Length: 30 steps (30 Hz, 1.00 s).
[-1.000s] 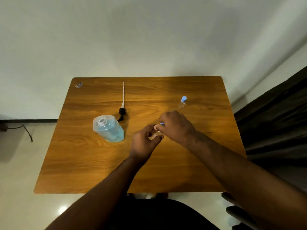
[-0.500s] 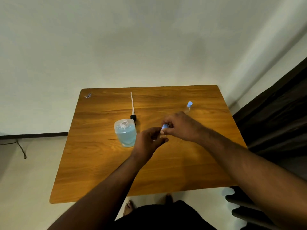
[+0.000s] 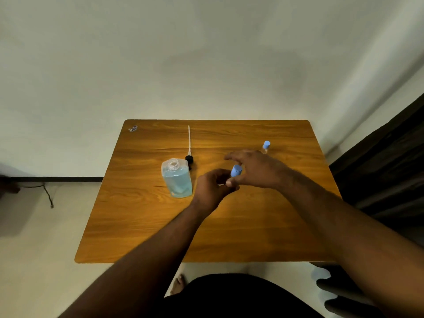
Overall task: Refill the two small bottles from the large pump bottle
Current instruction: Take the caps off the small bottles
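1. Holding a small bottle [image 3: 226, 181] above the middle of the surface [image 3: 146, 226], the left hand [image 3: 212, 190] has its fingers curled round the body, which is mostly hidden.
2. At the bottle's top, the right hand [image 3: 257, 168] pinches the blue cap [image 3: 236, 171] with thumb and forefinger, the other fingers spread; whether the cap is on or already lifted free I cannot tell.
3. Just left of the hands stands the large pump bottle [image 3: 177, 179], neck open, blue liquid inside.
4. Its pump head with dip tube [image 3: 189, 148] lies behind it, toward the far edge.
5. The second small bottle [image 3: 265, 146], capped, stands toward the far right corner.
6. Risks, as I judge them: the small cap could slip and roll off, or an elbow could knock the uncapped large bottle and spill it.
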Available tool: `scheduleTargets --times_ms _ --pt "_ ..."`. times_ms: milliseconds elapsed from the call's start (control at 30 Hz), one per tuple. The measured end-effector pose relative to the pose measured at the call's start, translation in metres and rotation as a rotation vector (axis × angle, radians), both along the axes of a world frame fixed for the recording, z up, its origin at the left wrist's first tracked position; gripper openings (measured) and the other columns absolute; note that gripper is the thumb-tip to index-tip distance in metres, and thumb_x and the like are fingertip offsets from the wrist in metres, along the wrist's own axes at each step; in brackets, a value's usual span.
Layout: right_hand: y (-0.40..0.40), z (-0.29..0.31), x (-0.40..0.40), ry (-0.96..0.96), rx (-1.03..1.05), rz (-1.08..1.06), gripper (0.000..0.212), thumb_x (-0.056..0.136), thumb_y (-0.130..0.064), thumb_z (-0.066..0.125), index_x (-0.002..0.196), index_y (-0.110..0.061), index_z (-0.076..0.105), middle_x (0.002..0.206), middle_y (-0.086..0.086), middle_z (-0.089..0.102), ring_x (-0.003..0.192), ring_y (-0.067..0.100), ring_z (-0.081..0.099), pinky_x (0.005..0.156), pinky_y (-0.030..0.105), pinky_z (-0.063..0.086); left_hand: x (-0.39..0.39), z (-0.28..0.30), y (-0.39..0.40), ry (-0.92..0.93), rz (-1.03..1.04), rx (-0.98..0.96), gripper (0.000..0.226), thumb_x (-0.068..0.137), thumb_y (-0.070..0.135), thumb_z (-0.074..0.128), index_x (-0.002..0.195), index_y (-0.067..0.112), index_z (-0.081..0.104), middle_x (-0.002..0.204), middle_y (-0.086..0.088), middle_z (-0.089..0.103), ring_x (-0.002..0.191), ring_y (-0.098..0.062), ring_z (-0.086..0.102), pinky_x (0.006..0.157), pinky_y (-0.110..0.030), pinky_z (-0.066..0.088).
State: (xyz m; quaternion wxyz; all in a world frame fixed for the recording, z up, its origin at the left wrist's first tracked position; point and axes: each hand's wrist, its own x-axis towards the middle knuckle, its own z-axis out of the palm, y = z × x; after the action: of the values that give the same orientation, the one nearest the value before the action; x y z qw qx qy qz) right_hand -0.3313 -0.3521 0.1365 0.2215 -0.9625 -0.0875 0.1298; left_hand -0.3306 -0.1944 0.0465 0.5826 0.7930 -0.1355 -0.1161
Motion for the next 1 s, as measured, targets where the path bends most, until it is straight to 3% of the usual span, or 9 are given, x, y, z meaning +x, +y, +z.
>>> scheduleTargets --times_ms 67,167,333,433,500,667,767,900,1000 --pt "0.000 -0.003 0.004 -0.070 -0.026 0.001 0.035 0.080 -0.037 0.071 0.111 -0.022 0.063 0.114 -0.001 0.065 0.093 0.011 0.058 0.069 0.025 0.043 0.000 -0.001 -0.002 0.000 0.028 0.019 0.029 0.073 0.016 0.083 0.099 0.023 0.071 0.091 0.007 0.074 0.086 -0.007 0.068 0.077 -0.026 0.057" --pt "-0.011 0.003 0.006 -0.106 0.053 0.069 0.016 0.081 -0.016 0.071 0.096 -0.018 0.067 0.097 -0.001 0.066 0.082 0.009 0.056 0.067 0.023 0.047 0.000 -0.005 -0.011 0.015 0.081 0.025 0.032 0.072 0.016 0.084 0.101 0.018 0.071 0.091 0.001 0.074 0.085 -0.014 0.068 0.078 -0.031 0.056" --pt "-0.047 -0.014 0.010 -0.127 0.359 -0.176 0.031 0.073 -0.008 0.073 0.097 -0.026 0.063 0.088 -0.010 0.064 0.079 0.006 0.065 0.064 0.017 0.053 0.003 -0.023 -0.022 0.127 0.146 -0.033 0.037 0.071 0.007 0.083 0.101 0.021 0.066 0.097 0.000 0.072 0.092 -0.016 0.067 0.081 -0.031 0.056" --pt "-0.060 -0.061 0.011 0.001 0.527 -0.348 0.044 0.075 -0.001 0.071 0.112 -0.024 0.064 0.098 -0.006 0.065 0.089 0.006 0.067 0.076 0.019 0.055 0.005 -0.041 -0.031 0.103 0.123 -0.001 0.035 0.071 0.005 0.081 0.100 0.017 0.065 0.094 0.013 0.066 0.089 0.006 0.060 0.075 -0.010 0.045" --pt "-0.066 -0.098 0.013 0.032 0.573 -0.484 0.037 0.075 0.001 0.072 0.107 -0.018 0.068 0.103 -0.001 0.068 0.097 0.013 0.066 0.083 0.026 0.054 0.009 -0.058 -0.040 0.127 0.118 0.030 0.034 0.072 0.006 0.080 0.100 0.016 0.064 0.093 0.013 0.065 0.088 0.004 0.059 0.075 -0.011 0.044" --pt "-0.069 -0.175 0.009 0.049 0.504 -0.630 0.029 0.071 0.005 0.072 0.089 -0.016 0.064 0.087 0.000 0.066 0.082 0.015 0.062 0.064 0.011 0.046 0.019 -0.100 -0.053 0.147 0.108 0.103 0.032 0.073 0.006 0.078 0.095 0.020 0.061 0.089 0.010 0.062 0.084 -0.009 0.057 0.075 -0.023 0.044" --pt "-0.067 -0.206 0.006 0.006 0.367 -0.588 0.023 0.075 0.002 0.069 0.093 -0.010 0.063 0.089 0.001 0.065 0.084 0.017 0.062 0.067 0.020 0.044 0.022 -0.118 -0.053 0.117 0.072 0.170 0.028 0.075 0.006 0.076 0.096 0.016 0.061 0.088 0.007 0.061 0.080 -0.007 0.052 0.073 -0.025 0.044" --pt "-0.066 -0.230 0.007 -0.013 0.265 -0.497 0.024 0.079 0.000 0.067 0.100 -0.009 0.061 0.099 0.009 0.065 0.090 0.022 0.060 0.075 0.034 0.051 0.022 -0.134 -0.050 0.163 0.071 0.204 0.028 0.077 0.006 0.074 0.101 0.014 0.062 0.091 0.006 0.063 0.077 0.009 0.053 0.068 -0.014 0.044" --pt "-0.069 -0.237 0.012 -0.018 0.222 -0.457 0.028 0.079 -0.002 0.068 0.104 -0.009 0.059 0.104 0.009 0.063 0.095 0.022 0.059 0.078 0.034 0.051 0.024 -0.138 -0.051 0.217 0.094 0.181 0.032 0.077 0.006 0.076 0.105 0.015 0.061 0.090 0.013 0.061 0.079 0.014 0.055 0.065 -0.006 0.044"
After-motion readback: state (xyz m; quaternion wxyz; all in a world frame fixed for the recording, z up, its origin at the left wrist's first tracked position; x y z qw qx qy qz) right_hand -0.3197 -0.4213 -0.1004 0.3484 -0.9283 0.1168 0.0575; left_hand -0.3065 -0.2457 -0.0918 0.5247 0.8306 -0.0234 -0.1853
